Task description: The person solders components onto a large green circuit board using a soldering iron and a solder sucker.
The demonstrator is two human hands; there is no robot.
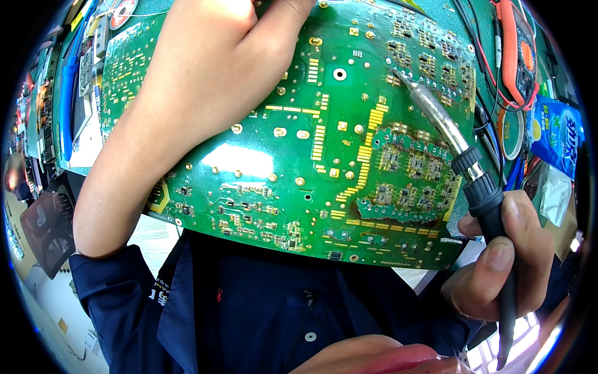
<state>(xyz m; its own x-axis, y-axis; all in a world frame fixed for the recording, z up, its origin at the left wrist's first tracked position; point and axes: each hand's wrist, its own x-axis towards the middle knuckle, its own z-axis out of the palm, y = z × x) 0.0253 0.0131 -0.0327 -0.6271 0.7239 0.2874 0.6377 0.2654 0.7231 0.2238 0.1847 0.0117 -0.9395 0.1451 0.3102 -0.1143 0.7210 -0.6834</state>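
Observation:
A large green circuit board (261, 206) lies tilted in front of me, with rows of small parts and gold pads. My right hand (507, 268) grips a soldering iron (483, 193) by its black handle. Its metal tip reaches the small parts at the board's upper right; contact is too fine to make out. Bare forearm crosses the board's left half, leading to my left hand (249, 31) over the far part. Bent knuckles and a thumb show there, looking closed, but the fingertips and anything between them are cut off by the top edge.
At the right are a red-orange multimeter (518, 53) with leads, a blue packet (556, 134) and a clear plastic bag (553, 196). A blue-handled tool (68, 112) and a spool (123, 12) with thin wire lie at the left. Cables run past the board's right edge.

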